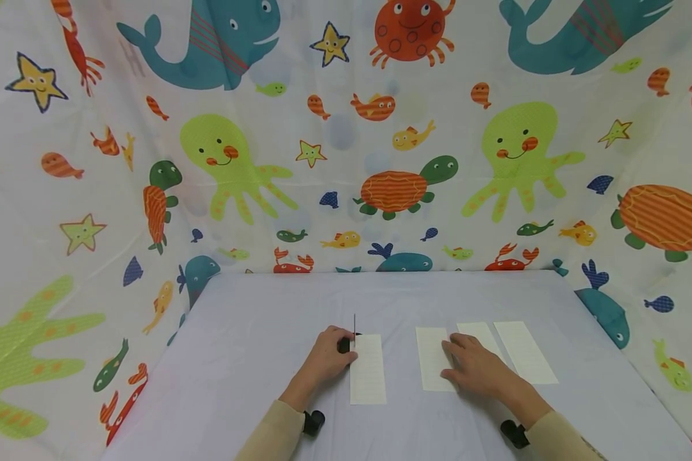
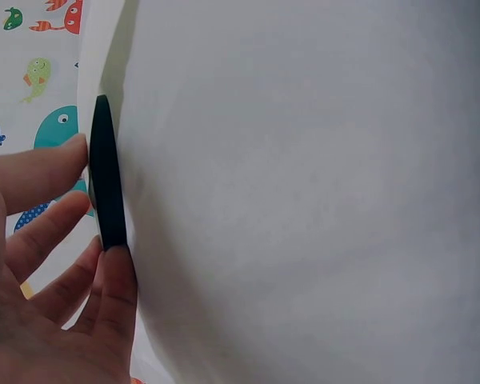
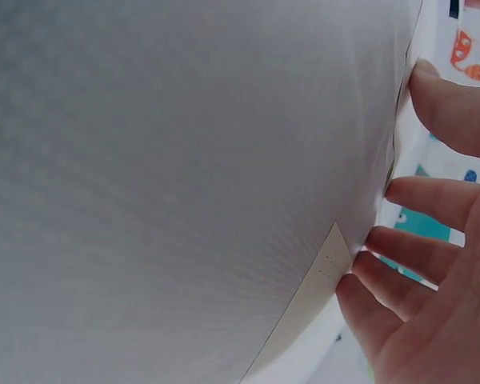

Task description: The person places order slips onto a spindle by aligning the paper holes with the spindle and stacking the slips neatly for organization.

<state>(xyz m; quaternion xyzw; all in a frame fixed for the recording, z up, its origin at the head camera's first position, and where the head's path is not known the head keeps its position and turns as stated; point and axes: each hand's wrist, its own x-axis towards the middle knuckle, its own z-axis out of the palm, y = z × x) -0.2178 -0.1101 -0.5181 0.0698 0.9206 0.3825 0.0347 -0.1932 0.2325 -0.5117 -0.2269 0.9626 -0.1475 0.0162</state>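
My left hand is at the left edge of a pale, faintly ruled paper strip. Its thumb and fingers pinch a slim dark object, with tapered ends in the left wrist view; I cannot tell its kind. A thin dark upright line with a bit of red shows above it in the head view. My right hand lies with spread fingers over the right edge of a second paper strip, fingertips on the table surface. Part of a third strip is hidden behind that hand.
A fourth paper strip lies slanted at the right. A white cloth covers the table. A curtain printed with sea animals hangs behind and along both sides. Black wrist bands sit at both sleeve cuffs.
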